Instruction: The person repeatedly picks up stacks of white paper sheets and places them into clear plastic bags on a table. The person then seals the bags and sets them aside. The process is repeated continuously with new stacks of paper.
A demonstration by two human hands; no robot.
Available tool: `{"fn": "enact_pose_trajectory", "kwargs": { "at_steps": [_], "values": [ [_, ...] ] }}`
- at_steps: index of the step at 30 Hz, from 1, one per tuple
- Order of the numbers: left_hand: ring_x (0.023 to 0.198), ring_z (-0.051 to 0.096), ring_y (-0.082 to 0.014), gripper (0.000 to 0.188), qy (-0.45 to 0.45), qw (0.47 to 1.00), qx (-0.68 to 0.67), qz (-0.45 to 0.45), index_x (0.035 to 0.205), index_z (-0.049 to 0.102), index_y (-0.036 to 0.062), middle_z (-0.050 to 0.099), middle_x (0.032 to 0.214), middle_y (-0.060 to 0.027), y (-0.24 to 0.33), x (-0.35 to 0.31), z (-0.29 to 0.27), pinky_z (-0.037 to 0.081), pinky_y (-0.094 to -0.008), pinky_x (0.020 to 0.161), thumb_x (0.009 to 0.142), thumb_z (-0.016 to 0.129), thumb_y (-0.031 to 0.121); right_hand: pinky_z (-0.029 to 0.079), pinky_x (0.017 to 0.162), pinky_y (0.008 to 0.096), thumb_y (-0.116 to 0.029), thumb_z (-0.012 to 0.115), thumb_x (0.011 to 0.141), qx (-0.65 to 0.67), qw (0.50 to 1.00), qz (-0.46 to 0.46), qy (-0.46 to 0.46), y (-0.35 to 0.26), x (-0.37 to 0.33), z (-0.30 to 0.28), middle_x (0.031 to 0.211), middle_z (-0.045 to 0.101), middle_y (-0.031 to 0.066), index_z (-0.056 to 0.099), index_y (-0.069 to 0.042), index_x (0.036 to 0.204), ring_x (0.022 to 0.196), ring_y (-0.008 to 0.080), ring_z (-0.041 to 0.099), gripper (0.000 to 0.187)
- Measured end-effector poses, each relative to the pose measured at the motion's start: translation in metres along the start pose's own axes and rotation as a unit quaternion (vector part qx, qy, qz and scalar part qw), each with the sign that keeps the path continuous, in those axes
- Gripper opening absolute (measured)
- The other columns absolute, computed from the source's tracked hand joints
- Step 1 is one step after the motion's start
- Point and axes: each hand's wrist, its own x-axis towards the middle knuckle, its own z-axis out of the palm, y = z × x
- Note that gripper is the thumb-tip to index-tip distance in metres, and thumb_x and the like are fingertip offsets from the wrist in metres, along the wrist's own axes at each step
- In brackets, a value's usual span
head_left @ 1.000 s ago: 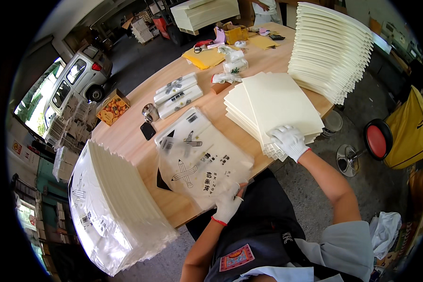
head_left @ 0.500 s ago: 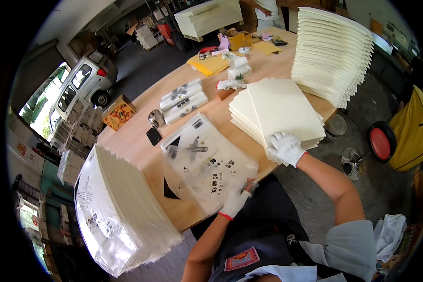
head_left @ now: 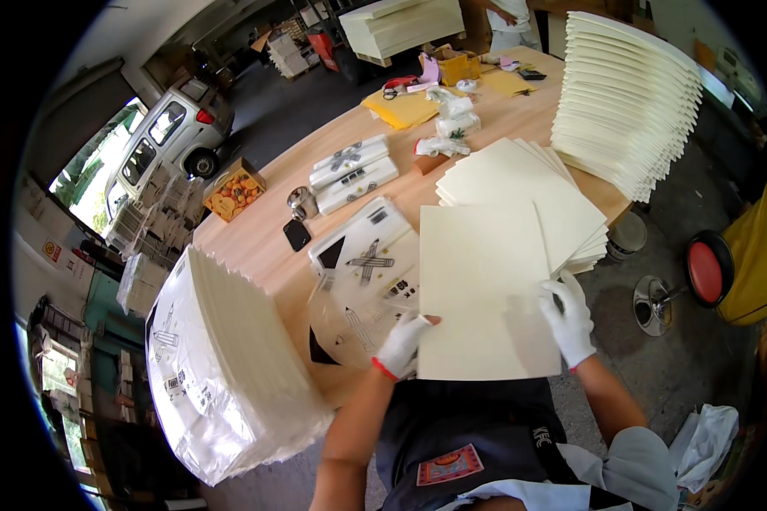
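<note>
A small stack of cream paper sheets [head_left: 486, 289] is raised at the table's front edge, squarely facing me. My left hand [head_left: 403, 345], in a white glove with a red cuff, grips its lower left edge, thumb on the front. My right hand [head_left: 568, 324], gloved alike, holds the right edge with thumb and curved fingers; the fingertips behind are partly hidden. Clear printed plastic bags [head_left: 358, 289] lie flat beside my left hand, partly covered by the sheets. Behind the raised sheets rests a fanned pile of cream paper [head_left: 520, 183].
A tall stack of filled bags [head_left: 204, 383] stands at the left, and a tall paper stack [head_left: 622, 102] at the far right. Rolled bags [head_left: 354, 175], a phone [head_left: 296, 235], a metal tin [head_left: 301, 203] and an orange box [head_left: 234, 192] sit further back. A stool [head_left: 703, 264] stands right.
My right hand has brought sheets from the pile toward me, to the front edge. My left hand has shifted from the plastic bag's end onto the sheets' left edge. The view has shifted slightly.
</note>
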Motion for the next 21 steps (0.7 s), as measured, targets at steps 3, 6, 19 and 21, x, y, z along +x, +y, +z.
{"fn": "enact_pose_trajectory", "kwargs": {
  "at_steps": [3, 6, 19, 21],
  "values": [
    [0.095, 0.059, -0.0209, 0.037, -0.017, 0.984, 0.170, -0.045, 0.114, 0.050, -0.0055, 0.060, 0.105, -0.0148, -0.013, 0.023, -0.053, 0.049, -0.0313, 0.081, 0.082, 0.055, 0.012, 0.042, 0.097, 0.0346, -0.014, 0.054, 0.091, 0.484, 0.797, 0.336, -0.136, 0.017, -0.005, 0.019, 0.125, 0.052, 0.0122, 0.053, 0.001, 0.121, 0.115, 0.0206, 0.051, 0.034],
    [0.104, 0.059, -0.0304, 0.066, -0.001, 0.949, 0.310, 0.056, 0.136, 0.029, -0.0008, 0.055, 0.120, -0.0226, -0.026, 0.017, -0.014, 0.047, -0.0382, 0.087, 0.080, 0.058, 0.018, 0.039, 0.098, 0.0307, -0.019, 0.057, 0.089, 0.504, 0.801, 0.274, -0.173, 0.011, -0.005, 0.062, 0.126, 0.053, 0.0119, 0.048, 0.002, 0.127, 0.114, 0.0204, 0.051, 0.045],
    [0.117, 0.049, -0.0195, 0.059, -0.014, 0.948, -0.186, 0.258, 0.142, 0.033, 0.0059, 0.047, 0.133, -0.0101, 0.051, -0.037, -0.083, 0.047, -0.0299, 0.088, 0.093, 0.052, 0.032, 0.049, 0.058, 0.0419, -0.040, 0.062, 0.079, -0.236, 0.920, -0.190, -0.249, -0.091, 0.032, 0.012, 0.073, 0.063, 0.0107, 0.063, -0.007, 0.079, 0.067, 0.0293, 0.062, 0.033],
    [0.120, 0.048, -0.0203, 0.060, -0.011, 0.947, -0.100, 0.304, 0.141, 0.033, 0.0038, 0.047, 0.133, -0.0101, 0.071, -0.056, -0.094, 0.042, -0.0308, 0.096, 0.092, 0.053, 0.032, 0.046, 0.051, 0.0393, -0.038, 0.065, 0.076, -0.266, 0.854, -0.381, -0.236, -0.084, 0.037, 0.015, 0.064, 0.058, 0.0077, 0.061, -0.010, 0.071, 0.061, 0.0254, 0.059, 0.029]
  ]
}}
